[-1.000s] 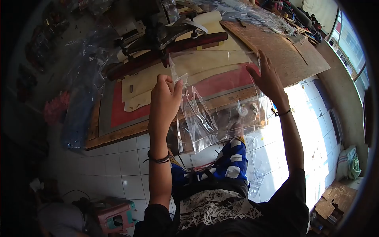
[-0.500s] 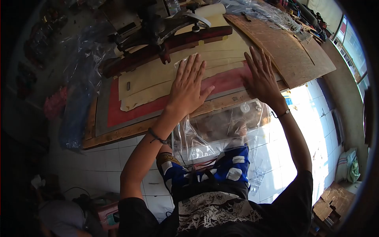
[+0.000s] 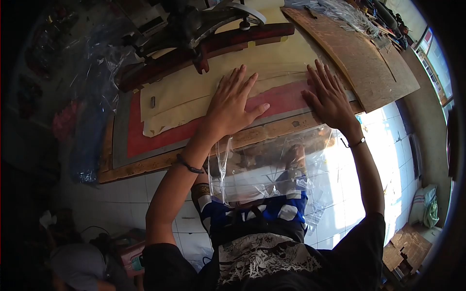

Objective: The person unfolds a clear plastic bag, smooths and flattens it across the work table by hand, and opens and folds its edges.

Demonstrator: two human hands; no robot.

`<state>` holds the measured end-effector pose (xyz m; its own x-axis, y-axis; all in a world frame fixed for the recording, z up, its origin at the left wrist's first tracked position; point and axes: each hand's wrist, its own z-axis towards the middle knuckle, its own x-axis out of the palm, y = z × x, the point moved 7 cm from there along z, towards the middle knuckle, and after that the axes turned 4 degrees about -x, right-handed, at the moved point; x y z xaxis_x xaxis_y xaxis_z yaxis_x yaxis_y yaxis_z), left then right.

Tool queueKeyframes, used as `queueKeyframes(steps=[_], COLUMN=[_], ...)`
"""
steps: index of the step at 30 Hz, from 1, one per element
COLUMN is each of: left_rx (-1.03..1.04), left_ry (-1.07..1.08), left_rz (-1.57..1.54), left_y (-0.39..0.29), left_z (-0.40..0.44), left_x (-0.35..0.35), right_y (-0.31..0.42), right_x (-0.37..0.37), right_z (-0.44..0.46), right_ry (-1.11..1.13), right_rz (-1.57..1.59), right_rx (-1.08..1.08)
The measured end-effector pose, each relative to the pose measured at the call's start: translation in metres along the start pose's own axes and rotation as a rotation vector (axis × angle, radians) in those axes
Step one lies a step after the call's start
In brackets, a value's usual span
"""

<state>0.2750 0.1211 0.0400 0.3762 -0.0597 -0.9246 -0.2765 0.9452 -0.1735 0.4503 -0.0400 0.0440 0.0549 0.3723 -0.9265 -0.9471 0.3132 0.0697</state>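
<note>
My left hand lies palm down with its fingers spread on a clear plastic sheet. To its right, my right hand is also flat and open on the sheet. The plastic hangs over the table's front edge toward my lap. Beneath it are a cream paper with a torn lower edge and a red sheet. Beyond my hands is a machine with a dark red bar across the table.
A wooden board lies on the right of the table, with plastic scraps behind it. A small metal piece rests on the paper. Crumpled clear plastic hangs at the left. Another person is at lower left.
Both hands stay flat, shifted slightly to the right in view. My left fingers are more spread, and my right thumb shows more clearly. The hanging plastic lies smoother, with fewer folds.
</note>
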Motion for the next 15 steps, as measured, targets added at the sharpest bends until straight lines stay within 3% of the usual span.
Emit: queueKeyframes(steps=[7,10,15], left_rx=[0.007,0.057,0.118], left_ry=[0.02,-0.042,-0.062], left_rz=[0.075,0.171,0.07], left_y=[-0.006,-0.021,-0.021], left_z=[0.011,0.024,0.031], left_x=[-0.005,-0.007,0.015], right_y=[-0.001,0.013,0.053], right_x=[0.003,-0.004,0.004], right_z=[0.0,0.008,0.024], right_ry=[-0.002,-0.08,-0.176], right_rz=[-0.009,-0.22,0.021], right_rx=[-0.003,-0.061,-0.266])
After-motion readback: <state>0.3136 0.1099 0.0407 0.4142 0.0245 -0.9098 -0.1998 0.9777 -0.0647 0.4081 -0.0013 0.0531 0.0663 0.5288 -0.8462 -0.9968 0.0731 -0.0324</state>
